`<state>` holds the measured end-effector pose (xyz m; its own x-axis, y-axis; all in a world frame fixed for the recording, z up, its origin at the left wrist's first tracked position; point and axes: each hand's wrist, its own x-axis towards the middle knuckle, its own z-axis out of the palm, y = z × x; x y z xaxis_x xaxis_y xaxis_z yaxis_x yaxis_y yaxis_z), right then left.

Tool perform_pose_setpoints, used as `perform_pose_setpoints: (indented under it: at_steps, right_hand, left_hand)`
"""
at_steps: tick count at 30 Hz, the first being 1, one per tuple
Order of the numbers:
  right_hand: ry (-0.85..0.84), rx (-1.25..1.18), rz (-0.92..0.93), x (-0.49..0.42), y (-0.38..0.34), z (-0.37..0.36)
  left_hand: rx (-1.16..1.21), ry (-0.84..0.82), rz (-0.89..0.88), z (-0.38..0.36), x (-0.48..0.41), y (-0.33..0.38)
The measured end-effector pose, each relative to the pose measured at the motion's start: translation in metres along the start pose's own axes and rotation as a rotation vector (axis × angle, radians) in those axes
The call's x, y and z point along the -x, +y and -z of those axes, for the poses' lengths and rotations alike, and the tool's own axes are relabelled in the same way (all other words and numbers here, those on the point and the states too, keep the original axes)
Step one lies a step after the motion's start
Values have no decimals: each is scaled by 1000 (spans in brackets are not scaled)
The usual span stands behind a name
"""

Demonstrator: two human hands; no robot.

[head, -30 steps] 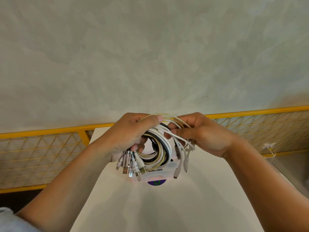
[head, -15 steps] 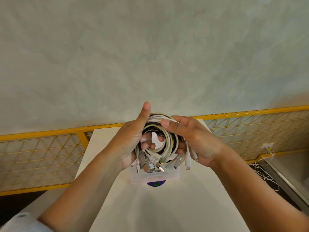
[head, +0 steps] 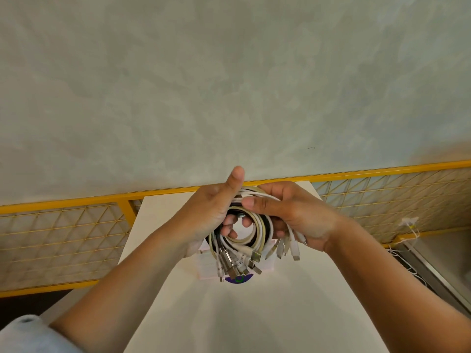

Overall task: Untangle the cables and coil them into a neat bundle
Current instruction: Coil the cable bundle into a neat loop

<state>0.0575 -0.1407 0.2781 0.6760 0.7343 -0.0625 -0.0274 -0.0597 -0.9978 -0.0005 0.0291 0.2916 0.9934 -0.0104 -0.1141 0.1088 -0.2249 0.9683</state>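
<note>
A coil of white, cream and black cables (head: 257, 234) hangs between my two hands above the white table (head: 254, 314). My left hand (head: 206, 217) holds the coil's left side, fingers curled through the loop and thumb sticking up. My right hand (head: 293, 215) grips the top and right side, thumb pressed over the upper strands. Several USB plugs (head: 239, 263) dangle from the coil's lower edge, and more white plugs (head: 290, 248) hang below my right palm.
A clear plastic box (head: 207, 268) stands on the table under the coil, with a purple disc (head: 239, 279) at its front edge. A yellow mesh fence (head: 63, 238) runs behind the table. Loose white cords (head: 407, 266) lie on the floor at right.
My hands have closed together around the coil and risen slightly. My left thumb has lifted off the strands and now points up. The loose strands my right hand was guiding are wrapped onto the coil.
</note>
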Motion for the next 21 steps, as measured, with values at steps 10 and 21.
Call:
perform_pose_setpoints:
  at_steps: [10,21]
  right_hand:
    - [-15,64,-58,-1,-8,27]
    - [-69,-7,-107,0,-10,36]
  left_hand:
    - [-79,59,-32,-4,2,-5]
    - [-184,10,-102,0,-4,-7]
